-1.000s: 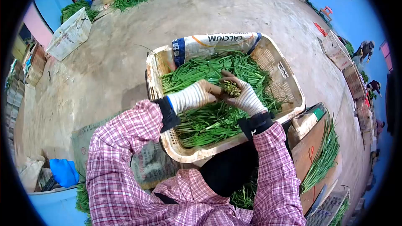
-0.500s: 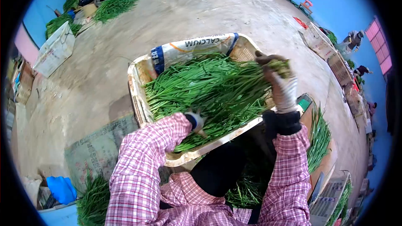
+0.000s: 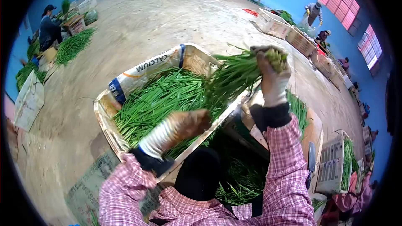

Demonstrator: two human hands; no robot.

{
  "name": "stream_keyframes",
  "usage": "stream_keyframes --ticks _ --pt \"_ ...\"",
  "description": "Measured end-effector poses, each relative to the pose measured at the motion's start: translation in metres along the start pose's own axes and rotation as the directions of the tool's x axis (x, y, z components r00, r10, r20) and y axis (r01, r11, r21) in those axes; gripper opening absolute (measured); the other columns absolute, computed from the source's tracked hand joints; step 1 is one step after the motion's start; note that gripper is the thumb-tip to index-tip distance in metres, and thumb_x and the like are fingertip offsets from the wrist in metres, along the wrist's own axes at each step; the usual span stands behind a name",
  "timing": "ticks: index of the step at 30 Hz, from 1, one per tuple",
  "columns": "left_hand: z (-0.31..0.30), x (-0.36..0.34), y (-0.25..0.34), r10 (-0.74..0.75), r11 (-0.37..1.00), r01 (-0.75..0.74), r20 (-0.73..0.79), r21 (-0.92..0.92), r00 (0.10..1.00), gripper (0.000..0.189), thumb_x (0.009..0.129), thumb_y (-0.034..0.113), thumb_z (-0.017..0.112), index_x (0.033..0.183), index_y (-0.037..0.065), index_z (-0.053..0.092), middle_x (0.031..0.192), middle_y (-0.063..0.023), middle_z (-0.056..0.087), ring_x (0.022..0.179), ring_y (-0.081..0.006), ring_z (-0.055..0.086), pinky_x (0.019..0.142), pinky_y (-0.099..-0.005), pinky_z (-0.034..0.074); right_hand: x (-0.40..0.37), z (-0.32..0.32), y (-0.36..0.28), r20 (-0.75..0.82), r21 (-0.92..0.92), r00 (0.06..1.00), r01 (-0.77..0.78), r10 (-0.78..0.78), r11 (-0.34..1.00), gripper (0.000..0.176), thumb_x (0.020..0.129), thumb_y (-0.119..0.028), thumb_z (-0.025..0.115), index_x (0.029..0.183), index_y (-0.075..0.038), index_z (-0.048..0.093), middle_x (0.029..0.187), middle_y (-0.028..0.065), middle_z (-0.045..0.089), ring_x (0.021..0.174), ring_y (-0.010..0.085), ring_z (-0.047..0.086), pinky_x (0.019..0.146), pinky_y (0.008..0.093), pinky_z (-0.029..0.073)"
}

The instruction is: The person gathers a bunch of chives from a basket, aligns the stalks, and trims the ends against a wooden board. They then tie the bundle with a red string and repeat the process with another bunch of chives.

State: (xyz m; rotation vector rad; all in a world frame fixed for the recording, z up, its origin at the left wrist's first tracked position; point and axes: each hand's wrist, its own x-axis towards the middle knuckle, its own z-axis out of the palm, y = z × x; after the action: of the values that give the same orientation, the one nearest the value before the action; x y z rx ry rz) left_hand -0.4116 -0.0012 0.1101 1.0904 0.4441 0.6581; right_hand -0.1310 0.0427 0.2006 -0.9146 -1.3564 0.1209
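My right hand (image 3: 273,77), in a dirty pale glove, is closed around the pale stem ends of a bunch of chives (image 3: 236,73). The bunch is raised over the right end of a white plastic crate (image 3: 190,152), its green leaves hanging left and down. More chives (image 3: 167,96) lie in that crate. Over the crate's near side is my left hand (image 3: 186,125), gloved too. Motion smears its fingers, so I cannot make out their pose. A printed sack (image 3: 150,65) lines the crate's far wall.
Loose chives (image 3: 243,180) lie below the crate, near my legs. A slatted crate (image 3: 331,163) stands at right. Flattened sacking (image 3: 92,188) covers floor at lower left. One person (image 3: 50,29) works at far left; another (image 3: 313,14) stands by crates at far right.
My right hand has lifted the chives from over the crate to its right edge. My left hand has come up out of the crate's leaves. The view has turned to the right.
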Motion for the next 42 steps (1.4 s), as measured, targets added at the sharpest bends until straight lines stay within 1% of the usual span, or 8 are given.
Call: stream_keyframes --ticks 2,5,7,17,22,25,32,42 --pt "0.048 0.009 -0.041 -0.049 0.886 0.14 0.21 -0.443 0.977 0.115 0.071 0.083 0.05 0.145 -0.003 0.033 0.144 -0.0226 0.043 0.132 -0.0346 0.044 0.113 -0.0525 0.032 -0.044 -0.016 -0.022 0.008 -0.257 1.0 0.031 -0.03 0.966 0.026 0.08 0.001 0.072 0.104 -0.002 0.064 0.092 0.006 0.07 0.088 0.0133 0.066 0.081 0.0279 0.053" --pt "0.099 0.037 -0.092 0.128 0.626 0.261 0.426 -0.735 0.896 0.118 0.068 0.084 0.051 0.152 0.006 0.022 0.154 -0.0204 0.028 0.137 -0.0359 0.038 0.115 -0.0518 0.029 -0.106 -0.032 -0.047 0.224 0.155 0.975 -0.03 -0.006 0.987 0.031 0.076 0.004 0.071 0.105 -0.001 0.062 0.095 0.0103 0.068 0.094 0.0232 0.067 0.093 0.0398 0.051" --pt "0.127 0.037 -0.078 0.088 0.497 0.105 0.171 -0.861 0.981 0.109 0.07 0.083 0.053 0.148 0.01 0.029 0.147 -0.0153 0.038 0.133 -0.0312 0.041 0.113 -0.0507 0.034 -0.143 -0.054 -0.063 0.301 0.087 0.954 -0.035 0.008 0.996 0.028 0.078 0.003 0.071 0.103 -0.001 0.061 0.096 0.0121 0.067 0.096 0.0297 0.066 0.097 0.0479 0.048" --pt "0.13 0.068 -0.153 -0.141 0.414 0.17 0.122 -0.894 0.983 0.072 0.089 0.04 0.069 0.143 0.002 0.04 0.135 -0.0105 0.055 0.119 -0.028 0.057 0.102 -0.0455 0.048 -0.23 -0.096 -0.071 0.365 -0.115 0.928 -0.036 0.076 0.993 0.017 0.075 -0.008 0.077 0.084 -0.006 0.063 0.091 0.0087 0.066 0.094 0.0317 0.067 0.097 0.0526 0.047" --pt "0.125 0.064 -0.157 -0.251 0.573 0.251 0.125 -0.78 0.96 0.049 0.085 0.017 0.072 0.129 0.003 0.054 0.1 -0.0103 0.068 0.088 -0.0245 0.067 0.084 -0.038 0.056 -0.247 -0.119 -0.085 0.639 -0.298 0.762 0.117 0.107 0.948 0.046 0.076 -0.027 0.079 0.115 -0.01 0.063 0.123 0.011 0.061 0.125 0.0365 0.052 0.105 0.0568 0.037" --pt "0.127 0.059 -0.15 -0.223 0.734 0.226 0.087 -0.641 0.971 0.054 0.081 0.018 0.076 0.128 0.002 0.055 0.097 -0.0105 0.07 0.089 -0.0254 0.069 0.081 -0.0387 0.058 -0.245 -0.16 -0.116 0.667 -0.404 0.604 -0.199 0.436 0.893 0.085 0.067 -0.045 0.083 0.139 -0.011 0.051 0.149 0.0162 0.042 0.145 0.042 0.025 0.117 0.0549 0.019" --pt "0.188 0.047 -0.152 -0.016 0.983 0.026 0.057 -0.181 0.998 0.056 0.074 0.008 0.083 0.124 0.004 0.059 0.111 -0.0043 0.067 0.099 -0.0141 0.063 0.087 -0.0308 0.052 -0.226 -0.176 -0.088 0.169 -0.135 0.518 -0.831 0.839 0.54 0.067 0.08 -0.017 0.074 0.138 0.001 0.045 0.122 0.0133 0.064 0.107 0.0219 0.062 0.097 0.0339 0.047" --pt "0.249 0.148 -0.03 0.336 0.773 -0.558 0.552 0.301 0.763 0.104 0.062 0.021 0.093 0.147 0.007 0.035 0.13 -0.0138 0.06 0.118 -0.0208 0.057 0.098 -0.0359 0.048 -0.095 -0.2 -0.136 -0.001 0.145 0.908 -0.414 0.419 0.899 0.041 0.078 -0.014 0.082 0.113 0.001 0.065 0.108 0.0071 0.07 0.095 0.0152 0.065 0.086 0.0304 0.053"
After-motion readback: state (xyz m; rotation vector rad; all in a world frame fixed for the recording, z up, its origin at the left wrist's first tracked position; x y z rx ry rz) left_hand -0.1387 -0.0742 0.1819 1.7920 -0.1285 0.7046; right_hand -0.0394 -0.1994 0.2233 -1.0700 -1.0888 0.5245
